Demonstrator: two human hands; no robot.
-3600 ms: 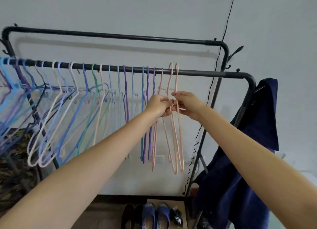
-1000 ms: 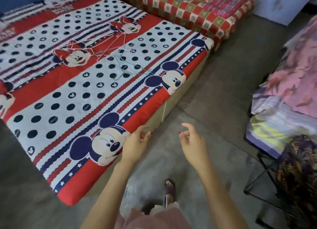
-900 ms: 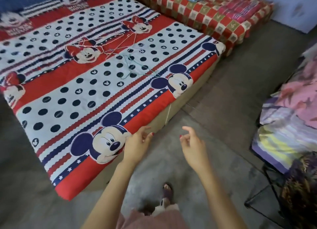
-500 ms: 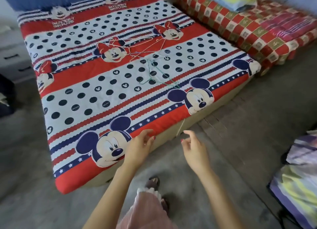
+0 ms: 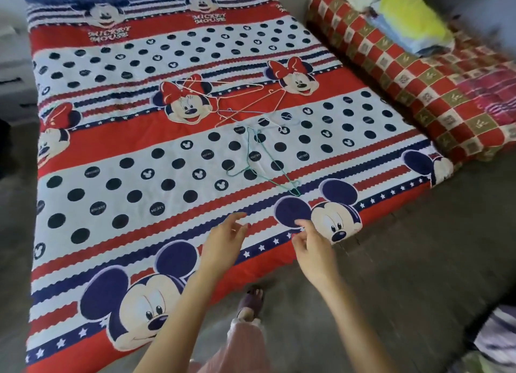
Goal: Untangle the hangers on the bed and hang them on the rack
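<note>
The bed filled most of my view, a low mattress on the grey floor, covered in a red, white and navy cartoon-mouse sheet with black dots. To its right lay a second mattress in a red and tan check, touching the bed along its long side, with folded cloth in yellow, white and blue piled at its far end.

The hangers lay in a loose tangle near the middle of the bed, well apart from both my hands. The pink hangers sat farther from me, crossing one another over the red stripe between two of the printed faces. The green hanger lay nearer me on the dotted band, its top among the pink ones and its low corner reaching toward the navy stripe. I could not tell how many wires were knotted there.

My left hand hovered over the near edge of the bed, fingers released and spread, grasping nothing. My right hand hung just beside it over the bed's edge, its fingers loosely curled and likewise empty. Between my forearms, my slippered foot stood on the floor below a pink trouser leg.
</note>
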